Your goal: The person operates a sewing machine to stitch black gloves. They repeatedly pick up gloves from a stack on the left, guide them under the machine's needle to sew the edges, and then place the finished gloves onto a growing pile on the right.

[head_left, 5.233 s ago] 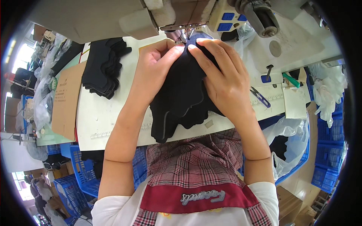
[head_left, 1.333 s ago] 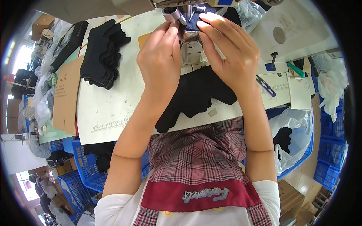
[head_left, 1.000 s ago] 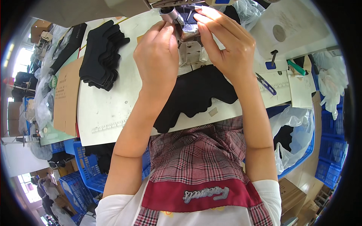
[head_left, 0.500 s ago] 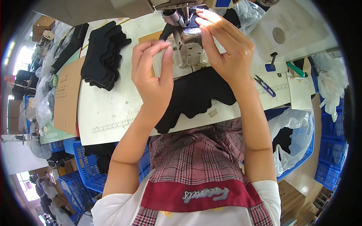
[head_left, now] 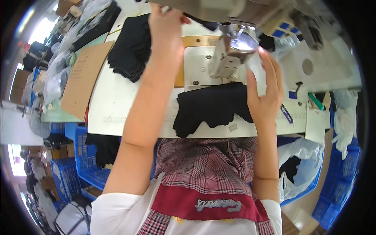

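Observation:
My left hand (head_left: 167,25) reaches past the left side of the sewing machine head, fingers bent around the end of a narrow black fabric piece (head_left: 201,22). That piece runs from my fingers toward the machine; the fingertips are partly cut off by the upper edge. My right hand (head_left: 267,92) is open, fingers stretched up beside the lit sewing area (head_left: 243,42), holding nothing I can see. Its thumb side is close to a stack of black wavy-edged fabric pieces (head_left: 213,105) on the table in front of the machine.
Another black fabric stack (head_left: 133,47) lies at the left, by a cardboard sheet (head_left: 86,80). Thread snips (head_left: 286,113) and a green-handled tool (head_left: 315,101) are at the right. Blue baskets (head_left: 87,156) stand below the table; a plastic bag (head_left: 303,156) lines one on the right.
My left hand has moved up and away to the machine's far left, now with the black piece. My right hand has come down and right from the needle area. The view has shifted.

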{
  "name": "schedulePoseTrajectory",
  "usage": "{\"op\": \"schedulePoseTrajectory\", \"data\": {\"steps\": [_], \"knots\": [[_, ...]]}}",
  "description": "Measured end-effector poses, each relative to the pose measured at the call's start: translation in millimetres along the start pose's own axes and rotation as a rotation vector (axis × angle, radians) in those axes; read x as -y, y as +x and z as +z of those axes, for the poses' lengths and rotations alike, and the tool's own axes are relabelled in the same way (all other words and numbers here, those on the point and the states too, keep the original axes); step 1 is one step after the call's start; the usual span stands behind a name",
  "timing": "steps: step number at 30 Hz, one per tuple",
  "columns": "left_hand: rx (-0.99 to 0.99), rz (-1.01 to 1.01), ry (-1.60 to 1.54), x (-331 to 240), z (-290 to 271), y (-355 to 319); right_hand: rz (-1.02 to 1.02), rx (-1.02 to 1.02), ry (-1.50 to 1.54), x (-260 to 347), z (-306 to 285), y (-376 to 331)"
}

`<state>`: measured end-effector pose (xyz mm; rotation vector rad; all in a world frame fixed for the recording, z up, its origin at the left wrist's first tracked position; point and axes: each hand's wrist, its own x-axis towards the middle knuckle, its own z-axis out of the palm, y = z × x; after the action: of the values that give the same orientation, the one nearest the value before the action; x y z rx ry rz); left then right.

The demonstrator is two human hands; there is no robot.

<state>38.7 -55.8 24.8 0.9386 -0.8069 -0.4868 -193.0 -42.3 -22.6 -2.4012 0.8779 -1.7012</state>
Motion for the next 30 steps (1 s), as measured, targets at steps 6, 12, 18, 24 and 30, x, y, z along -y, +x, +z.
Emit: {"op": "schedulePoseTrajectory", "data": {"steps": [6,12,18,24,30], "knots": [[-0.029,0.101,0.713,-39,-148,77,0.188,0.424,-0.391,0,-20,-52],[0.014,-0.133,1.518,-12,-227,92,0.240,0.476,-0.435,-6,-16,-64],[0.063,0.522,1.176,-37,-120,-28,0.287,0.351,-0.319,5,-15,-57],[0.676,0.310,0.762,-22,-19,-114,0.401,0.214,0.315,20,-29,-19],[0.610,-0.326,0.362,-32,1,-106,0.216,0.205,0.238,11,-41,19]]}}
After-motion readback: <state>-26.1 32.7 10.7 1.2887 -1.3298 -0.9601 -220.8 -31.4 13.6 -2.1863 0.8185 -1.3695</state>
